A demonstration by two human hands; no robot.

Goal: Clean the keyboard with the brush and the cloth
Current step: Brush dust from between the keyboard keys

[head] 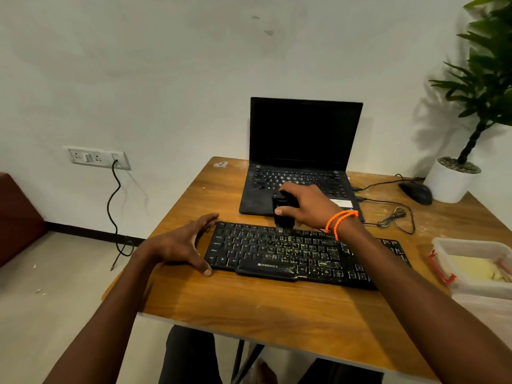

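Note:
A black keyboard (291, 256) smeared with yellowish grime lies across the wooden table (249, 306). My right hand (304, 206) grips a black brush (283, 212) upright, its bristles touching the top key rows near the middle. My left hand (185, 245) rests at the keyboard's left end, fingers spread along its far and near corners, steadying it. No cloth is plainly visible.
An open black laptop (302, 162) stands just behind the keyboard. A black mouse (417, 192) with its cable and a potted plant (454, 178) stand at the back right. A clear plastic container (476, 267) sits at the right edge. A wall socket (97, 157) with a hanging cable is left.

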